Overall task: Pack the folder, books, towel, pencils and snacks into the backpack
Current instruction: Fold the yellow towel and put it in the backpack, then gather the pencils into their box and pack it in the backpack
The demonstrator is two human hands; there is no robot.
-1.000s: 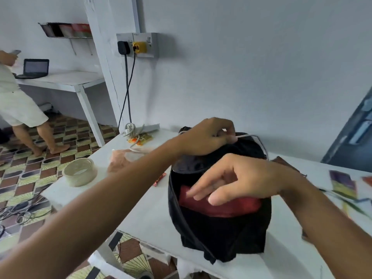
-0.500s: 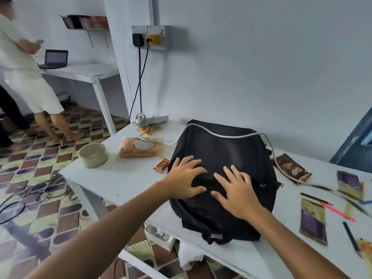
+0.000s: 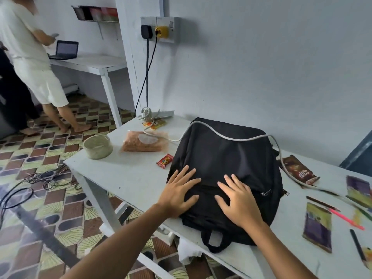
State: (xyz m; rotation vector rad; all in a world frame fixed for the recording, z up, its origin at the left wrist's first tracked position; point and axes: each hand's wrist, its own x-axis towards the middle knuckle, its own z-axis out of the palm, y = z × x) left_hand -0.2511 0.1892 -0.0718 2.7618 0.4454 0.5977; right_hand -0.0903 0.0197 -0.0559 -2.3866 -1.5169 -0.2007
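Two flat hands on the black backpack [image 3: 225,158], which lies on the white table [image 3: 128,178].

I see my left hand [image 3: 179,193] and right hand [image 3: 238,201] pressing down side by side on its near half, fingers spread wide, gripping nothing. A grey cable [image 3: 227,136] drapes over the far part of the bag. Off to the right, snack packets [image 3: 318,228] and pencils [image 3: 347,218] lie loose on the table; to the left sit a small red packet [image 3: 165,161], an orange bag [image 3: 145,143] and a tape roll [image 3: 98,147].
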